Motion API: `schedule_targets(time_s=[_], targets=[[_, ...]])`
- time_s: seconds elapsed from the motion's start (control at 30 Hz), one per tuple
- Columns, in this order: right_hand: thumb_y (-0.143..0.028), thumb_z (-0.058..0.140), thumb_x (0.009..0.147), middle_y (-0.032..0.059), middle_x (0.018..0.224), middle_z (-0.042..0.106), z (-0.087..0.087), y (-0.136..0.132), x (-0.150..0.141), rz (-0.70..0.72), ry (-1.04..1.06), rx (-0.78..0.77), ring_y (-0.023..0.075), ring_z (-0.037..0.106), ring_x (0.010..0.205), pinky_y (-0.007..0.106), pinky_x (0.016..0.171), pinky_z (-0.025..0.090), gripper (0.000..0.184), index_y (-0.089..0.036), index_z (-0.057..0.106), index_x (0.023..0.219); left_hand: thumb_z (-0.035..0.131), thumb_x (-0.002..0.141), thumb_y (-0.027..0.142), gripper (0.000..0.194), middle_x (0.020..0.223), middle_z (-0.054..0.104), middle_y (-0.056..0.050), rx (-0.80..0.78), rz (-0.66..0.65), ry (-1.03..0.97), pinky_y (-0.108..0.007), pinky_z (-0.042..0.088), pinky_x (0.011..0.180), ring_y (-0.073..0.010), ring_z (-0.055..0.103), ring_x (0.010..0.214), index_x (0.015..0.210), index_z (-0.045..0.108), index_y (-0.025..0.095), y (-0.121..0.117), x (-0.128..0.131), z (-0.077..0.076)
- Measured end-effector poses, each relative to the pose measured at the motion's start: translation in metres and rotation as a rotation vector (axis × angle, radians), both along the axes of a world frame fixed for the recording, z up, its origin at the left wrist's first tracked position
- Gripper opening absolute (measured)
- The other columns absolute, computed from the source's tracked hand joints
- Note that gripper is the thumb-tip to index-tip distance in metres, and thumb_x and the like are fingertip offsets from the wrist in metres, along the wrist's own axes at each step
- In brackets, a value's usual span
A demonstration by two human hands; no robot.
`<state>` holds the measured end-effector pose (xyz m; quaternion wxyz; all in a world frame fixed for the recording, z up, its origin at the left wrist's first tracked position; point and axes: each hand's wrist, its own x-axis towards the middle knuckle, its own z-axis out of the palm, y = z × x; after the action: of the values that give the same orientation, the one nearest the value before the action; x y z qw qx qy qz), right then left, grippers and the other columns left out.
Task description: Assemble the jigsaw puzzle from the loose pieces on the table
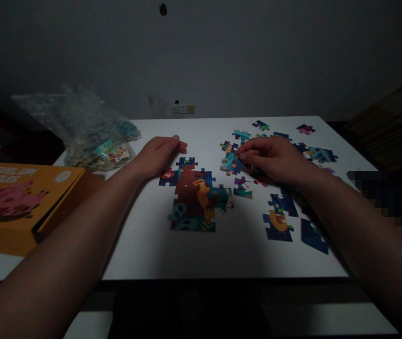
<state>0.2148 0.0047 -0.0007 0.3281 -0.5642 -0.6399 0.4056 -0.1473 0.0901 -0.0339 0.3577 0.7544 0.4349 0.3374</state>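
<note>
While the left hand rests flat at 10 o'clock of the joined puzzle block, long axis 12-to-6, the right hand pinches a loose piece.

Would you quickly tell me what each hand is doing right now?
Left hand: open, palm down, resting beside the assembled puzzle section, holding nothing.
Right hand: fingers curled over a loose puzzle piece; grip cannot be told.

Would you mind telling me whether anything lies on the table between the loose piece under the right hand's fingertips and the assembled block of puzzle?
Nothing visible does. The right hand touches a loose piece, and only bare white table separates it from the assembled block. Another loose piece lies just below that gap, not in it. The left hand rests at the block's upper left.
</note>
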Motion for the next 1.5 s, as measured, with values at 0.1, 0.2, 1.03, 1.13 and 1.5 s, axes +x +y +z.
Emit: schedule_targets(time_s=[0.1, 0.2, 1.03, 1.13, 1.5], targets=[[-0.049, 0.089, 0.095, 0.0030, 0.072, 0.072, 0.001, -0.002, -0.002, 0.002, -0.010, -0.003, 0.0172, 0.057, 0.049, 0.036, 0.044, 0.044, 0.029, -0.024, 0.090, 0.109, 0.053, 0.121, 0.062, 0.053, 0.130, 0.093, -0.014, 0.009, -0.003, 0.003, -0.060, 0.060, 0.131, -0.0340, 0.085, 0.136, 0.097, 0.088, 0.030, 0.000, 0.000, 0.000], [-0.050, 0.087, 0.096, 0.0022, 0.072, 0.071, 0.001, -0.003, -0.001, 0.000, -0.011, -0.020, 0.0178, 0.056, 0.048, 0.037, 0.044, 0.044, 0.029, -0.025, 0.090, 0.111, 0.055, 0.120, 0.067, 0.055, 0.133, 0.093, -0.014, 0.011, -0.004, 0.011, -0.060, 0.055, 0.137, -0.0343, 0.085, 0.138, 0.098, 0.089, 0.030, -0.001, 0.000, 0.002], [-0.043, 0.065, 0.120, 0.0185, 0.160, 0.082, -0.020, 0.023, 0.003, 0.375, -0.668, 0.481, 0.0431, 0.065, 0.159, 0.068, 0.140, 0.039, 0.045, -0.024, 0.087, 0.153, 0.058, 0.110, 0.063, 0.047, 0.137, 0.093, -0.012, 0.029, -0.005, 0.121, -0.061, 0.055, 0.137, -0.0374, 0.082, 0.139, 0.099, 0.090, 0.030, -0.003, -0.001, 0.013], [-0.031, 0.068, 0.115, 0.0145, 0.140, 0.087, -0.015, 0.022, 0.002, 0.379, -0.595, 0.471, 0.0380, 0.073, 0.141, 0.060, 0.129, 0.047, 0.030, -0.024, 0.092, 0.132, 0.059, 0.110, 0.062, 0.047, 0.139, 0.092, -0.013, 0.031, -0.005, 0.122, -0.062, 0.056, 0.137, -0.0374, 0.083, 0.139, 0.098, 0.091, 0.030, -0.002, -0.002, 0.011], [-0.019, 0.093, 0.093, 0.0173, 0.154, 0.079, 0.008, 0.007, 0.009, 0.442, -0.591, 0.397, 0.0401, 0.065, 0.150, 0.058, 0.131, 0.049, 0.038, -0.021, 0.087, 0.131, 0.058, 0.111, 0.072, 0.055, 0.143, 0.092, -0.011, 0.042, 0.060, 0.190, -0.064, 0.055, 0.138, -0.0400, 0.082, 0.142, 0.102, 0.094, 0.031, -0.002, -0.007, 0.012]])
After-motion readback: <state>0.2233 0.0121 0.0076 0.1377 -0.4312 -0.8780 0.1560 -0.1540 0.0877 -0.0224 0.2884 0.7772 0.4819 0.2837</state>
